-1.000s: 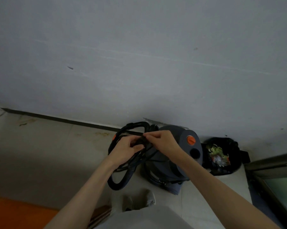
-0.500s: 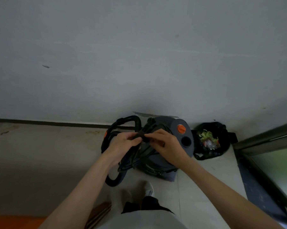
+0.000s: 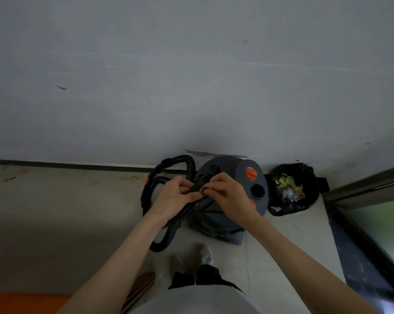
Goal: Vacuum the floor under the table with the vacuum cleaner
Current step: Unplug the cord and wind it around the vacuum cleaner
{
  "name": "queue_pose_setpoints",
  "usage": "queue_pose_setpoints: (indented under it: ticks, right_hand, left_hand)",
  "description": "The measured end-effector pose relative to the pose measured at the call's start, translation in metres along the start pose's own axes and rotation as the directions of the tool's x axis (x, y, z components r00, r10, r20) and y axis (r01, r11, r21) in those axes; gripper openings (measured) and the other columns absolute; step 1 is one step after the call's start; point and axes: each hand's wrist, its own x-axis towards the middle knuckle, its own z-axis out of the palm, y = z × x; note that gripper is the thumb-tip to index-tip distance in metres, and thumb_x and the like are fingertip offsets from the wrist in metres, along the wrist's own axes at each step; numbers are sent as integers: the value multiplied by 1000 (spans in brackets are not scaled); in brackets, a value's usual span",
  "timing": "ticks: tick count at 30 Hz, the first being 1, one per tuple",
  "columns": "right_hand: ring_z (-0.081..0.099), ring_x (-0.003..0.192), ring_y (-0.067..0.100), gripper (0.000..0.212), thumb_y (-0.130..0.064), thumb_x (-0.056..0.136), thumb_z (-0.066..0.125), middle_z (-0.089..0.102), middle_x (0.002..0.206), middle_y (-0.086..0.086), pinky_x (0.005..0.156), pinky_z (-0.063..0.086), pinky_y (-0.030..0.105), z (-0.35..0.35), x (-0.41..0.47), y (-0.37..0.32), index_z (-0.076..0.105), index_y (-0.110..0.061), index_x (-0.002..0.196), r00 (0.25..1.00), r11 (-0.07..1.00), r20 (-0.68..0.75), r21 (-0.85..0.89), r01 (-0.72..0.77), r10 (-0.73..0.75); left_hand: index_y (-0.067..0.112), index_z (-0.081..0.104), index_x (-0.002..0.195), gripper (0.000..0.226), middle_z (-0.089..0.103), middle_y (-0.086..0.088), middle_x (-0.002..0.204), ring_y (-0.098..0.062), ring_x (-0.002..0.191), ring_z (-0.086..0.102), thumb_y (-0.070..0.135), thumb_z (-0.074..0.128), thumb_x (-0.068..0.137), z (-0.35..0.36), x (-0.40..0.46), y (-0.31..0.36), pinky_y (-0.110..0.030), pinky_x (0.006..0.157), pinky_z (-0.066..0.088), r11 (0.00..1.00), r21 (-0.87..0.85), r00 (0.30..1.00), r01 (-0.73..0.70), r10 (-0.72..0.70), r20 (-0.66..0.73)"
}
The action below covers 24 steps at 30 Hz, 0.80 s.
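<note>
A grey canister vacuum cleaner with orange knobs stands on the tiled floor against the white wall. Its black hose loops to the left of the canister and down to the floor. Above the canister, my left hand and my right hand meet, and both pinch a bundle of black cord between their fingers. The part of the cord under my fingers is hidden. No table is in view.
A black rubbish bag with coloured waste sits right of the vacuum. A dark-framed glass door runs along the right side. My shoe is on the tiles below the vacuum. An orange surface lies at bottom left.
The camera has shifted slightly, and the vacuum sits a little differently in view. Both hands stay together on the black cord, and their fingers have shifted slightly.
</note>
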Motion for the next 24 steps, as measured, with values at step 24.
queue_pose_setpoints:
  ticks: [24]
  right_hand:
    - [58,77,-2,9,-13,86,68,63,83,-11,73,43,7,17,14,-22,74,-11,93,990,992,-63,28,-122,124]
  left_hand:
    - [19,46,107,39,63,2,103,-11,97,59,18,74,79,0,-14,-4,-20,77,44,990,133,998,-37,43,-47]
